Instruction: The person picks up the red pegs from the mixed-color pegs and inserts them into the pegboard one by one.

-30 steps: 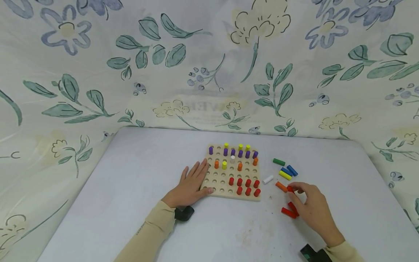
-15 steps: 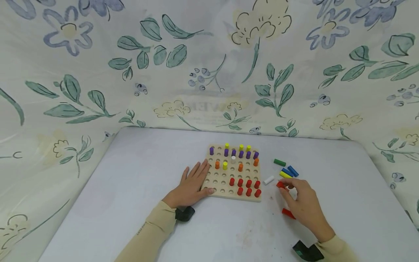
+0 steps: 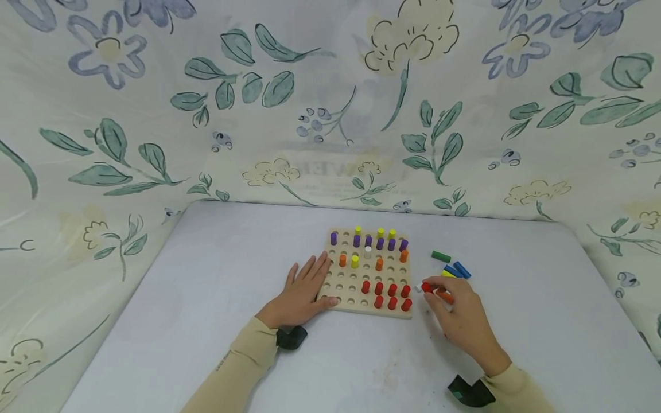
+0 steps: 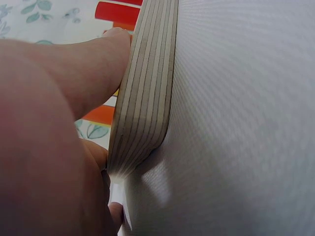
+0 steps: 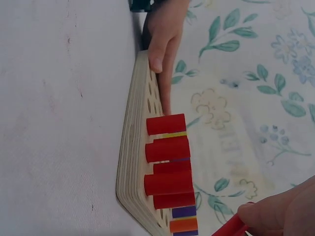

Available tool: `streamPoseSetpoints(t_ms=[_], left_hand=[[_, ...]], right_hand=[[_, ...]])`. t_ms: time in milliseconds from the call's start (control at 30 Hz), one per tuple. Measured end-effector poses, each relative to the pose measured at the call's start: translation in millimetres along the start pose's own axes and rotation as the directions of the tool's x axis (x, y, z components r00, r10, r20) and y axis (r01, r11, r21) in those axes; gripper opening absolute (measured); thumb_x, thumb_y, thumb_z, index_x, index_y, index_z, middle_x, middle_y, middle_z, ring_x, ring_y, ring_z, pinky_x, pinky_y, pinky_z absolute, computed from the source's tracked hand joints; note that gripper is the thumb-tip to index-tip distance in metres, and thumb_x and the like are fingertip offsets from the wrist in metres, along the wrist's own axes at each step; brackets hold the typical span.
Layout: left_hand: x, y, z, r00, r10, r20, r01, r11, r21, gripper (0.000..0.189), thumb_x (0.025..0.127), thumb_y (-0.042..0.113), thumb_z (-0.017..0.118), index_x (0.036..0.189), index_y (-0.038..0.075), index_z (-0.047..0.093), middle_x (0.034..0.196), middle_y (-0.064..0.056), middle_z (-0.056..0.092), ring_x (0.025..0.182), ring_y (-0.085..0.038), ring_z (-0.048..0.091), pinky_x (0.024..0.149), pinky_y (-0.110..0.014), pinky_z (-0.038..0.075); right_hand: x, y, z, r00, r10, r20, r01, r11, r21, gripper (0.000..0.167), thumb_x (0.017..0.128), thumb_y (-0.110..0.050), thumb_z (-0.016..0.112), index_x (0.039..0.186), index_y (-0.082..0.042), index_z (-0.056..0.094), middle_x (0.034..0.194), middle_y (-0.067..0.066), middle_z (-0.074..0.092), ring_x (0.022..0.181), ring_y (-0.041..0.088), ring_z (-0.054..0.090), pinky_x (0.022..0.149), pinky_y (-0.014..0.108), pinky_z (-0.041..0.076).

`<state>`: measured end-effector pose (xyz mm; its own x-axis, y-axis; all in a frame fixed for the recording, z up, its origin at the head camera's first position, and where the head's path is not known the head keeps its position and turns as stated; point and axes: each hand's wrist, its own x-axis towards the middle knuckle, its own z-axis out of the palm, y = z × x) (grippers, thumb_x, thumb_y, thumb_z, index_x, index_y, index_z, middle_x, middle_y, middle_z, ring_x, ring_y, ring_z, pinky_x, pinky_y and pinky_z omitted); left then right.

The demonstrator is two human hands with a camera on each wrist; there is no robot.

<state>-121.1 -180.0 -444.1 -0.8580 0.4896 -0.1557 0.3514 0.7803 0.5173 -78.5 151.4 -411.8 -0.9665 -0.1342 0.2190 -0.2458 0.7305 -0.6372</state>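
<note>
A wooden pegboard (image 3: 351, 310) stands on the white table, with red, purple, yellow, orange and white pegs in some of its holes. My left hand (image 3: 296, 292) lies along the board's left side, fingers spread and thumb on the near left corner. In the left wrist view the thumb (image 4: 106, 59) reaches over the board's layered edge (image 4: 147, 73). Thumb and fingertips of my right hand (image 3: 462, 318) pinch a red peg (image 3: 427, 287) just right of the board. The right wrist view shows that red peg (image 5: 231, 227) at the lower edge, partly out of frame.
Loose pegs lie right of the board: a green peg (image 3: 441, 256), blue pegs (image 3: 462, 269), a yellow peg (image 3: 447, 274), an orange peg (image 3: 445, 296) and a partly hidden white peg (image 3: 419, 288). A floral cloth (image 3: 330, 115) hangs behind the table.
My right hand has picked up the red peg from beside the orange one and carried it left toward the board. The left hand has stayed on the board.
</note>
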Motion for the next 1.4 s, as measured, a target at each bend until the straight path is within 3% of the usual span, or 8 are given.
streamPoseSetpoints(t_ms=[233,567,833,1033,1400], left_hand=[[0.4,-0.1,-3.3,1.000,0.010,-0.007,-0.010,1.000,-0.016,0.089,0.102,0.049,0.052,0.160,0.000,0.007,0.169,-0.012,-0.001,0.154,-0.035,-0.005,0.117,-0.061,-0.007],[-3.5,1.5,3.2,0.999,0.024,-0.029,-0.025,0.999,-0.041,0.089,0.101,0.049,0.053,0.159,-0.003,0.011,0.168,-0.016,0.003,0.153,-0.039,-0.001,0.116,-0.063,-0.006],[-4.4,3.4,-0.8,1.000,0.005,-0.006,-0.006,1.000,-0.021,0.088,0.102,0.049,0.052,0.160,0.001,0.008,0.169,-0.012,0.000,0.154,-0.035,-0.004,0.118,-0.061,-0.007],[-5.0,4.4,-1.6,0.999,0.030,-0.030,-0.031,0.998,-0.046,0.087,0.102,0.048,0.053,0.160,-0.002,0.011,0.168,-0.015,0.003,0.153,-0.039,-0.001,0.117,-0.063,-0.005],[-2.2,1.6,0.1,1.000,0.012,-0.015,-0.013,1.000,-0.013,0.088,0.102,0.048,0.052,0.161,0.001,0.008,0.169,-0.011,-0.001,0.154,-0.035,-0.005,0.117,-0.061,-0.007]], right_hand=[[3.7,-5,6,1.000,-0.001,0.014,0.000,0.999,0.035,0.022,0.093,-0.007,0.072,0.115,-0.003,0.070,0.109,0.007,0.069,0.104,0.026,0.058,0.087,0.049,0.055],[2.9,-15,12,0.999,0.022,0.044,-0.024,0.999,0.038,0.023,0.093,-0.010,0.072,0.116,-0.007,0.070,0.107,0.005,0.066,0.100,0.022,0.057,0.084,0.044,0.053],[7.5,-25,19,0.999,-0.024,0.024,0.022,0.998,0.059,0.024,0.092,-0.008,0.074,0.116,-0.008,0.071,0.105,0.003,0.067,0.098,0.020,0.056,0.082,0.044,0.053],[10.7,-30,24,0.999,-0.026,0.034,0.023,0.997,0.078,0.025,0.092,-0.011,0.075,0.117,-0.009,0.071,0.105,0.003,0.067,0.100,0.020,0.056,0.081,0.044,0.054],[13.8,-39,32,0.998,-0.039,0.042,0.034,0.994,0.099,0.025,0.092,-0.011,0.075,0.116,-0.011,0.071,0.102,0.000,0.066,0.097,0.021,0.055,0.073,0.035,0.052]])
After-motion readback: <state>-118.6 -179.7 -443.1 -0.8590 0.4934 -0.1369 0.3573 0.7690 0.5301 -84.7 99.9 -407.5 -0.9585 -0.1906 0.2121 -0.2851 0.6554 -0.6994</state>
